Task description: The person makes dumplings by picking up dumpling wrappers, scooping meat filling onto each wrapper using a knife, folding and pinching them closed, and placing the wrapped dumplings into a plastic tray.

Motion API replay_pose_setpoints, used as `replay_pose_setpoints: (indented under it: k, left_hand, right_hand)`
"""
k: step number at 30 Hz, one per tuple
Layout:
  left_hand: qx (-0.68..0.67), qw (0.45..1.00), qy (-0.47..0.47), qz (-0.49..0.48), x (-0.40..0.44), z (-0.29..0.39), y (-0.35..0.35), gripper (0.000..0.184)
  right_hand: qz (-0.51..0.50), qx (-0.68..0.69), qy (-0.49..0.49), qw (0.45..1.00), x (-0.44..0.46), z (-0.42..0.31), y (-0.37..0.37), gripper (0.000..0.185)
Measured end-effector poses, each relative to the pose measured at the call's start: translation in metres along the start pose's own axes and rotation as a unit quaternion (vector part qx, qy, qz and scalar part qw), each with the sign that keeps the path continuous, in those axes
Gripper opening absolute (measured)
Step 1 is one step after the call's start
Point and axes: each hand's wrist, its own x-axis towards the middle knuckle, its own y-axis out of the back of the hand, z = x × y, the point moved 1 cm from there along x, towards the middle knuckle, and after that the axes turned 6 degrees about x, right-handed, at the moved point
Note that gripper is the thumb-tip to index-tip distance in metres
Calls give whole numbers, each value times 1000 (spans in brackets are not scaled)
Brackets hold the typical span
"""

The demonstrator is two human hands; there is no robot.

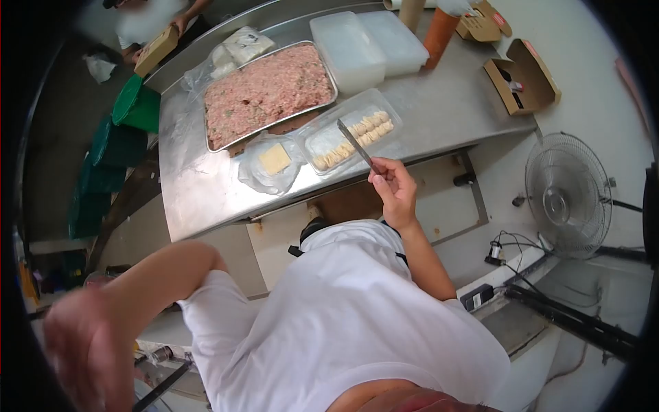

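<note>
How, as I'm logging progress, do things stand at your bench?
Right hand grips flat blade. Left hand blurred, off to the side. Dumplings partly fill clear tray. Nothing evident in the way.

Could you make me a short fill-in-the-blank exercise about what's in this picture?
1. The flat tool is held in the ____ hand.
2. Of the metal tray and the clear box, the ____ one holds the minced meat.
3. The person's T-shirt is ____ in colour.
4. In this view, the green bin stands to the ____ of the table.

Missing words: right; metal; white; left.
</note>
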Motion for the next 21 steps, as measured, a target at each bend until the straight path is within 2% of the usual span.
replay_pose_setpoints:
  k: [2,3,4,5,6,7,8,9,10,11,13,15,16,18,21]
  left_hand:
    - [-63,984,90,137,-63,-9,42,37]
    - [288,938,177,77,-125,-1,42,34]
    - [299,938,128,-122,-134,-20,-19,36]
    - [411,877,160,-189,-176,-29,10,37]
    - [370,871,272,-174,-219,-29,4,32]
    - [366,822,415,-135,-275,-31,16,9]
    - [367,783,464,-193,-309,-28,20,5]
    - [403,707,527,-246,-356,-23,38,5]
    - [385,688,561,-252,-396,-18,50,6]
    - [380,659,587,-275,-430,-13,61,8]
    - [391,569,606,-394,-490,-2,86,14]
    - [420,489,592,-483,-509,6,89,22]
    - [421,495,591,-478,-510,5,86,22]
    - [424,414,599,-538,-516,1,86,30]
    - [378,387,624,-565,-525,-10,95,35]
  right_hand:
    - [-13,4,-4,1000,5,2,-5,29]
    - [-15,8,0,1000,6,5,-8,29]
    - [-18,11,6,1000,10,7,-12,29]
    - [-26,14,11,999,12,11,-14,29]
    - [-28,6,-1,1000,13,14,-16,29]
    - [-28,-2,-15,999,13,17,-20,29]
    - [-28,4,-14,1000,15,18,-25,29]
    - [-35,5,-14,999,17,21,-30,29]
    - [-31,2,-16,999,19,27,-33,29]
    - [-26,-1,-16,1000,23,31,-36,29]
    - [-27,0,-16,1000,30,34,-46,29]
    - [5,1,-22,1000,36,38,-55,28]
    - [7,-15,-19,1000,40,42,-56,29]
    - [16,-29,-21,999,46,49,-54,29]
    - [48,-48,-30,997,52,57,-50,28]
